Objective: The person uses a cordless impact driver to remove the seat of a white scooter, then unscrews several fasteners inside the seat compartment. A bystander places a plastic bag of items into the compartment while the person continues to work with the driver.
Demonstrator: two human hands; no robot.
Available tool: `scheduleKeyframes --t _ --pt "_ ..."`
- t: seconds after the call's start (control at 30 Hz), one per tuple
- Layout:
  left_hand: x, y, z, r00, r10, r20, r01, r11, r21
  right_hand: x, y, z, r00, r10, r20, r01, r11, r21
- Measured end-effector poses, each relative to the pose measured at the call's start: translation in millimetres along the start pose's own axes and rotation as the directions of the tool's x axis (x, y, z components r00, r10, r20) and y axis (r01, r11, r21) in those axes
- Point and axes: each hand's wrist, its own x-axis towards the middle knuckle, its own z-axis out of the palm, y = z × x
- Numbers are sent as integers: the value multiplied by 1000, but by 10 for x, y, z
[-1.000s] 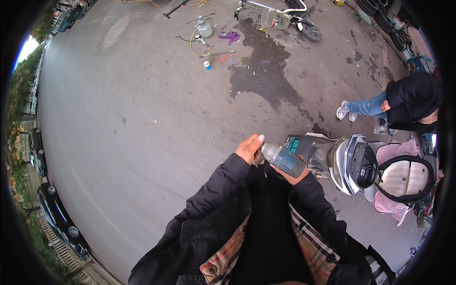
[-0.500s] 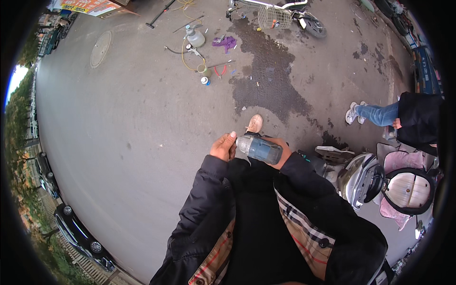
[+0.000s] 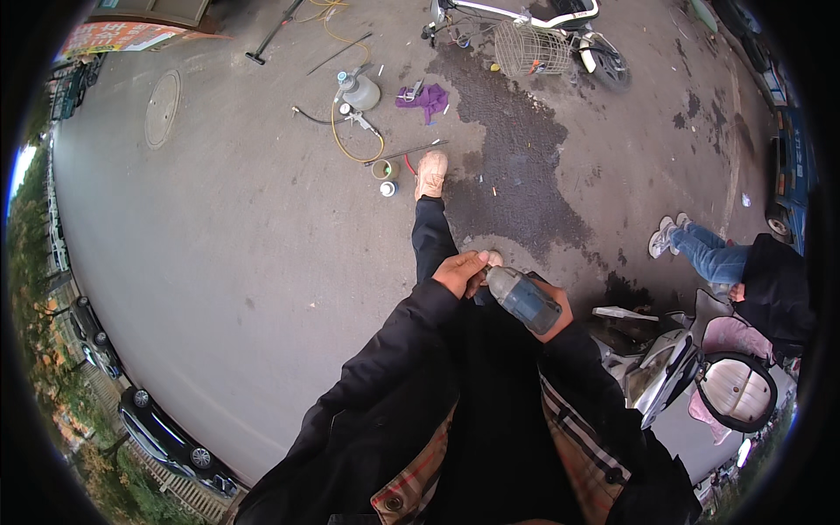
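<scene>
In my right hand (image 3: 556, 308), closed around its grip, is a drill-shaped power tool (image 3: 526, 298) with a grey, rounded nose and a dark blue-grey body. The nose points forward and to the left. My left hand (image 3: 461, 272) is closed at the front end of the tool, thumb and fingers pressed together. What those fingers pinch is hidden. Both hands are held in front of my body, above the ground. Beyond them one of my shoes (image 3: 431, 173) stands beside red-handled pliers (image 3: 410, 164), which it partly covers.
On the pavement ahead lie a pressure sprayer (image 3: 359, 92), an air gauge with hose (image 3: 354, 116), a purple cloth (image 3: 429, 102), a small tub (image 3: 383, 170) and a white-capped bottle (image 3: 388, 188). A scooter with a basket (image 3: 531, 48) lies beyond. Right: a parked scooter (image 3: 661, 367) and a person (image 3: 770, 280).
I have stepped forward, one foot now beside the red pliers. Both hands and the power tool have shifted right and nearer in view. The grips stay the same.
</scene>
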Motion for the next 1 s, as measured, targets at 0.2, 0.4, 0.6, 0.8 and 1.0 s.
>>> scheduleKeyframes --t 0.2,0.4,0.6,0.8,1.0 --pt "2292 556 -1605 941 -125 -314 166 980 108 1315 339 127 964 216 -156 -244 951 -192" --pt "4422 752 -3567 832 222 -508 258 656 710 2473 639 278 960 261 -98 -270 789 -552" --pt "6215 865 -4479 851 369 -375 236 369 899 3119 1195 398 790 612 -47 -611 777 -150" --pt "7601 825 -4845 826 463 -321 298 124 946 3495 1854 685 550 834 47 -823 532 197" --pt "7931 630 -4956 822 372 -432 448 50 893 3479 2077 1026 458 883 107 -833 383 399"
